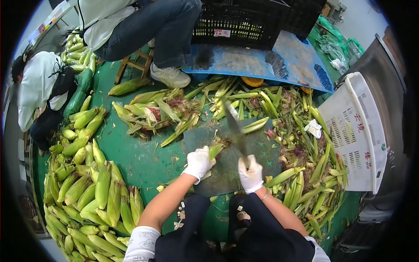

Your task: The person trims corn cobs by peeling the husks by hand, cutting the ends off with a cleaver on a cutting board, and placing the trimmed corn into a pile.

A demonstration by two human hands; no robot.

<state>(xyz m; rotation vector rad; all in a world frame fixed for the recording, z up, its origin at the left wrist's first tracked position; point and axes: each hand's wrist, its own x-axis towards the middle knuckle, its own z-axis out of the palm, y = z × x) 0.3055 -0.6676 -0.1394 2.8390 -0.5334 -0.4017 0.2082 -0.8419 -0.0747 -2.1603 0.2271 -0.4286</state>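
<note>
My left hand [199,163], in a white glove, is closed around an ear of corn [215,150] whose silk end points up and right over the dark cutting board [231,168]. Also gloved in white, my right hand [250,171] grips the handle of a knife [235,129]. The blade is raised and blurred, pointing away from me, to the right of the ear and apart from it. A loose piece of green husk [255,125] lies at the board's far edge.
A large heap of corn [78,187] covers the left floor. Husk scraps [301,148] are piled right, beside a white crate [355,131]. Black crates [240,26] and a blue pallet [244,62] stand ahead. One person [144,26] sits ahead; another person [43,83] is at far left.
</note>
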